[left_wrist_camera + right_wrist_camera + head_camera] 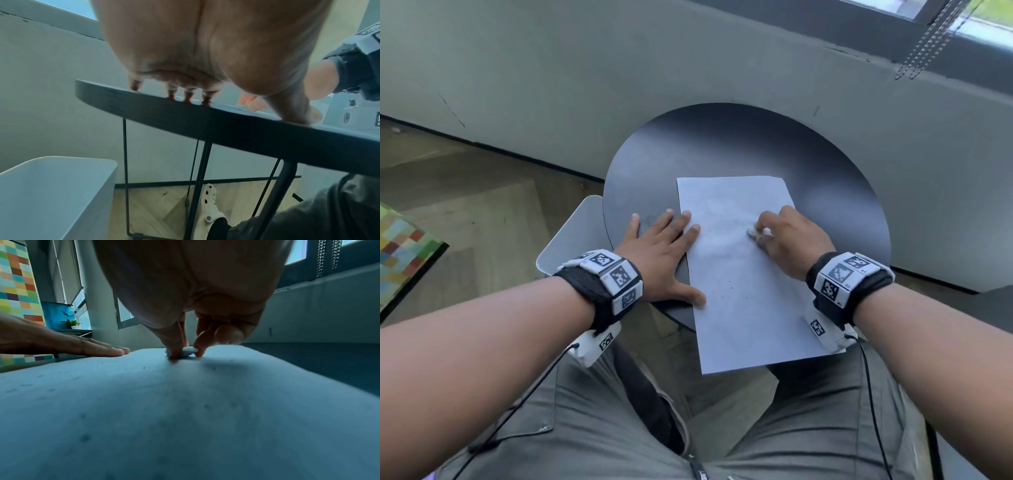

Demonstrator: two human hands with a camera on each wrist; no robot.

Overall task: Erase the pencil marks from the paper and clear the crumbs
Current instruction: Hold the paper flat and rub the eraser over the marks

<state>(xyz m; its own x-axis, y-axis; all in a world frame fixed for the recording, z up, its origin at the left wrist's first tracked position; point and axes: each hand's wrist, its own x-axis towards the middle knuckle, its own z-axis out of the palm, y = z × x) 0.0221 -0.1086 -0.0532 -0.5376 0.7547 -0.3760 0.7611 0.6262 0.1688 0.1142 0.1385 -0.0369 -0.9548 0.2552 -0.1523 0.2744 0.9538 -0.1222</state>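
Note:
A white sheet of paper lies on a round dark table, its near end hanging over the table's edge. My left hand lies flat with spread fingers, pressing the sheet's left edge onto the table. My right hand pinches a small white eraser between thumb and fingers and holds it down on the paper's upper middle. In the right wrist view the eraser touches the paper, where small dark crumbs lie scattered. Faint pencil marks show near the eraser.
A white bin stands on the floor left of the table, also seen in the left wrist view as the bin. A grey wall runs behind the table. My legs sit under the table's near edge.

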